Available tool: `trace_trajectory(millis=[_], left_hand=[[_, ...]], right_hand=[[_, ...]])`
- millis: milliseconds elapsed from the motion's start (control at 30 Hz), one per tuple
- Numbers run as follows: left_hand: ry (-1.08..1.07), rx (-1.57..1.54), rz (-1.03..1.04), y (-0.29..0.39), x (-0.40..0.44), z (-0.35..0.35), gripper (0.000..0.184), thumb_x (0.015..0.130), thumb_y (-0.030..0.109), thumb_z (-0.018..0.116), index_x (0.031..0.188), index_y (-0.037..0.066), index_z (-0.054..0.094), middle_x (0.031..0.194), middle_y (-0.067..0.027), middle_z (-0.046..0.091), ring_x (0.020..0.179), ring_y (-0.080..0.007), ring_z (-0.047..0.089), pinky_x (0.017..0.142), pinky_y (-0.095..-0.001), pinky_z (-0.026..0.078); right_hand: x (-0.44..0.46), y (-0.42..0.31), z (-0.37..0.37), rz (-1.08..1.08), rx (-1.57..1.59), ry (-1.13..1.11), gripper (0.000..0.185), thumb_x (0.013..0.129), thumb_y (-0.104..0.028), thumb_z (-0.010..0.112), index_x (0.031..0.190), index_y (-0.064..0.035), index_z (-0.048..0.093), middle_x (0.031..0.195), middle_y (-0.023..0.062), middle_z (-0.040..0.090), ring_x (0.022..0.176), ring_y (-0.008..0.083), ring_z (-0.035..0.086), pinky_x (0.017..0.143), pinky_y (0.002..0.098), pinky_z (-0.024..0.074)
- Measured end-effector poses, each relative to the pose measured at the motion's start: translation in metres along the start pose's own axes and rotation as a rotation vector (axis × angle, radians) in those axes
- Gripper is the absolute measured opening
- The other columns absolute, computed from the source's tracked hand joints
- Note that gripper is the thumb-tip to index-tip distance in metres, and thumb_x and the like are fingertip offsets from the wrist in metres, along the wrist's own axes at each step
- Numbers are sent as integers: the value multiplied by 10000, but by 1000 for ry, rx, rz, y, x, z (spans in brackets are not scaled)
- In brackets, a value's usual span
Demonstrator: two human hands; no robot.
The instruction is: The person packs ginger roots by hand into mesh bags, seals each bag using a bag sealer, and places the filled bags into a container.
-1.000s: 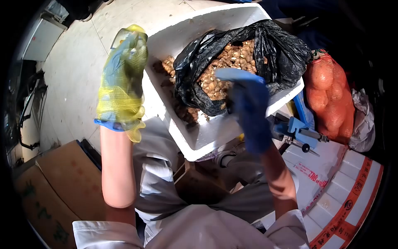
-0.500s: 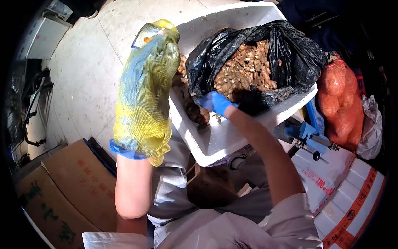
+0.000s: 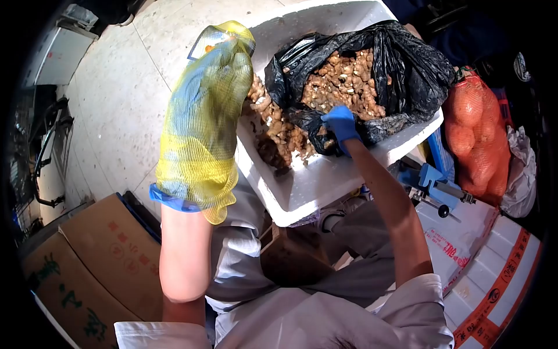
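Right hand [image 3: 343, 121] clutched the black bag [image 3: 414, 81] inside the white box [image 3: 273, 203]. Beside the box, yellow netting [image 3: 195, 157] sheathed the left hand [image 3: 218, 75]; I couldn't tell whether it was closed.

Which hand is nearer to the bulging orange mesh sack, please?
Right: the right hand, in a blue glove, is left of the sack; the left hand, inside yellow netting, is farther left.
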State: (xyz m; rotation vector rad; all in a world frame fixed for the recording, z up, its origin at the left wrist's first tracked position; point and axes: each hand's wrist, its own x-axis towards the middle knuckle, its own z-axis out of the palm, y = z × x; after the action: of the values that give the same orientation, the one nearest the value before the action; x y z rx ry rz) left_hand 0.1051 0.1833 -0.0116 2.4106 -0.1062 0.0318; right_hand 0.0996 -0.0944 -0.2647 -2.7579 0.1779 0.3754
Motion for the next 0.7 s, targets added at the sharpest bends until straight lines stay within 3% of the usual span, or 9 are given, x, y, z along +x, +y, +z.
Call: trace_trajectory(millis=[167, 233, 300, 367, 400, 433, 533, 633, 700], left_hand=[[-8, 19, -4, 3, -3, 0, 285, 772, 43, 504, 1051, -6, 478, 1007, -116, 519, 926, -198, 488, 802, -248, 392], [-13, 31, -3, 3, -3, -1, 282, 773, 46, 502, 1050, -7, 478, 1004, -115, 520, 923, -199, 488, 801, -249, 391], [-19, 41, -4, 3, -3, -1, 280, 775, 48, 500, 1049, -7, 479, 1001, -115, 522, 921, -199, 487, 799, -251, 390], [-26, 56, -9, 5, -5, -4, 278, 777, 50, 497, 1048, -8, 479, 998, -115, 523, 919, -199, 487, 797, -252, 389], [-33, 62, -12, 5, -6, -4, 277, 778, 51, 496, 1048, -8, 479, 996, -114, 524, 918, -200, 487, 796, -252, 388], [-37, 69, -15, 5, -7, -4, 275, 779, 52, 495, 1047, -8, 479, 994, -114, 525, 917, -200, 486, 796, -253, 388], [-49, 90, 27, -4, -10, -3, 302, 775, 104, 489, 1064, 14, 481, 1044, -133, 507, 988, -256, 464, 854, -296, 366], [-103, 55, -25, 0, -5, -8, 316, 777, 95, 484, 1082, 11, 467, 1059, -144, 498, 1001, -250, 457, 865, -288, 358], [-96, 139, 67, 0, -1, -10, 330, 782, 98, 483, 1099, 13, 452, 1074, -141, 489, 1006, -241, 454, 869, -280, 355]], right_hand=[[-23, -74, -25, 46, 375, 470, 174, 727, -232, 563, 721, -59, 547, 660, 119, 582, 579, 270, 562, 512, 333, 444], [-34, -110, -24, -58, 316, 333, 157, 766, -224, 508, 769, -68, 528, 681, 115, 585, 597, 284, 561, 515, 362, 439], [-39, -134, -12, -335, -206, -181, 130, 768, -184, 454, 756, -73, 521, 742, 120, 578, 673, 301, 556, 549, 383, 434], [-34, -129, 55, -737, -392, -221, 113, 732, -143, 432, 712, -84, 527, 774, 101, 572, 735, 289, 552, 566, 373, 439], [-34, -134, 61, -507, 105, -29, 142, 694, -139, 450, 680, -93, 584, 778, 65, 571, 696, 232, 567, 634, 371, 445], [-27, -136, 63, -506, 109, -24, 142, 694, -139, 450, 680, -93, 584, 778, 65, 571, 696, 232, 567, 634, 371, 445], [18, -129, 99, -811, -345, 371, 186, 688, -132, 432, 730, -50, 594, 819, 78, 577, 947, 222, 481, 905, 359, 295], [31, -126, 69, -749, -872, -88, 213, 725, -143, 443, 817, -36, 603, 838, 88, 596, 899, 239, 524, 867, 359, 339], [39, -114, 54, -892, -896, 39, 220, 737, -144, 448, 847, -21, 593, 828, 84, 599, 821, 232, 542, 820, 357, 369]])
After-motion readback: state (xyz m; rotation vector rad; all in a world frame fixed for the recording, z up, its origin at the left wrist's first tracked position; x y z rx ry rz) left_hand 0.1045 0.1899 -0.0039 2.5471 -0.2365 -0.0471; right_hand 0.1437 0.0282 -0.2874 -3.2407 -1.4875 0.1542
